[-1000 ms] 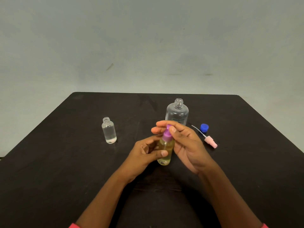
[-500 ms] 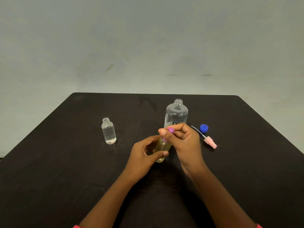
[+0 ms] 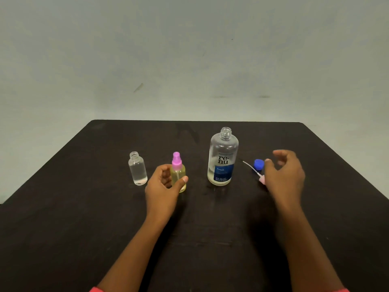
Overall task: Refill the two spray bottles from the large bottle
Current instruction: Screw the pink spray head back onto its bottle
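Head view: left hand (image 3: pixel 162 186) curls thumb and fingers round the small clear spray bottle of yellow liquid with a pink pump top (image 3: pixel 179 175), which stands upright near the middle of the black table (image 3: pixel 84 207). Right hand (image 3: pixel 284 173) is blurred, its fingers loosely spread and holding nothing. It half hides a loose pink spray head (image 3: pixel 262 179) beside a blue cap (image 3: pixel 258 164); contact is unclear. Between the hands stands the uncapped large clear bottle (image 3: pixel 223 159), its liquid low. Toward the left edge, an open small clear bottle (image 3: pixel 137 169) holds clear liquid.

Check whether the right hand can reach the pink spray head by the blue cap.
Probably yes. The right hand hangs open beside the pink spray head, nothing lies between them, and the large bottle stands well aside.
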